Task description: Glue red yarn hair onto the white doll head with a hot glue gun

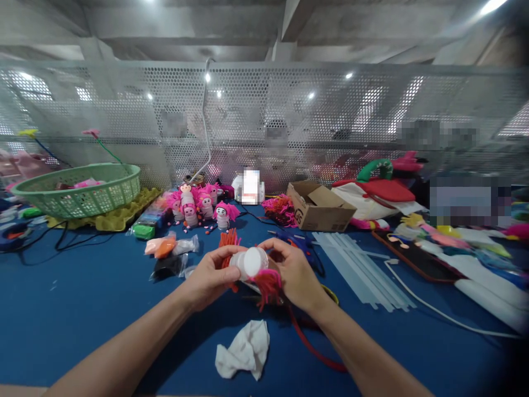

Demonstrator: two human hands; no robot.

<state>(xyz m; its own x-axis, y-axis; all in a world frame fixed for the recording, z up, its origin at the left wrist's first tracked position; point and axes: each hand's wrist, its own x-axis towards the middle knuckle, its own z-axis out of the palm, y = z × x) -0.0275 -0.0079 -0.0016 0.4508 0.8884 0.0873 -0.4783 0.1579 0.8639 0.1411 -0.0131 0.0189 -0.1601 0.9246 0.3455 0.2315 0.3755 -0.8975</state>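
Note:
A small bottle with a round white cap [253, 261] is held between both hands above the blue table, its cap facing me. My left hand [215, 271] grips its left side, thumb in front. My right hand [296, 274] curls round its right side, some of its fingertips hidden. Pink and red yarn [269, 285] hangs from the bottle beside my right hand. More orange-red yarn [228, 240] shows above my left fingers. Below the hands lies a crumpled white tissue [244, 353], and a red strap [311, 348] curves under my right forearm.
Several pink-haired dolls [198, 205] stand behind. A cardboard box [320, 207] and a yarn pile [281, 210] sit at centre right, with a blue glue gun [298, 242] before them. Translucent sticks [363, 270] lie right, clay packets [167, 247] left, near a green basket [82, 190].

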